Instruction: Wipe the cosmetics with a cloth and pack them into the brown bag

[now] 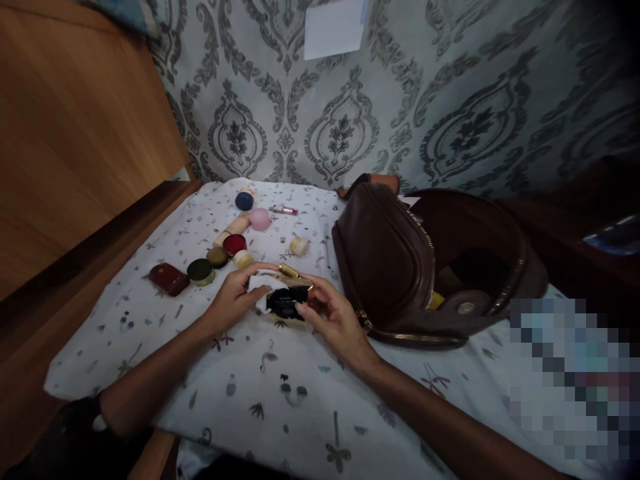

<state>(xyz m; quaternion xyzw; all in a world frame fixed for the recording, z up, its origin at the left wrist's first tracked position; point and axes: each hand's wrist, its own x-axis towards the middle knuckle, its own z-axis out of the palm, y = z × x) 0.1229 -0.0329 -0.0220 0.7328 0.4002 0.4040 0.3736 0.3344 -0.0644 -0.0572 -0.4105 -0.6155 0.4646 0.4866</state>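
Note:
In front of me, over the printed cloth (300, 373), both hands hold a small bundle. My left hand (237, 297) is closed on its left side, on a crumpled white piece (263, 283) like tissue or cloth. My right hand (340, 323) grips the right side of a flat black item (287, 303) with pale lettering, thumb on its face. A beige edge shows around the black item; whether it is a pouch I cannot tell. Along the top lies a small gold tube (289, 270), close to the fingertips of both hands.
Left of the hands lie a dark red case (169, 279), a green-lidded jar (201, 272), a red-lidded jar (235, 245) and a pink round container (260, 219). Farther back is a lip-colour tube (284, 210). A brown leather bag (385, 260) lies unzipped at right, before the patterned wall (340, 127).

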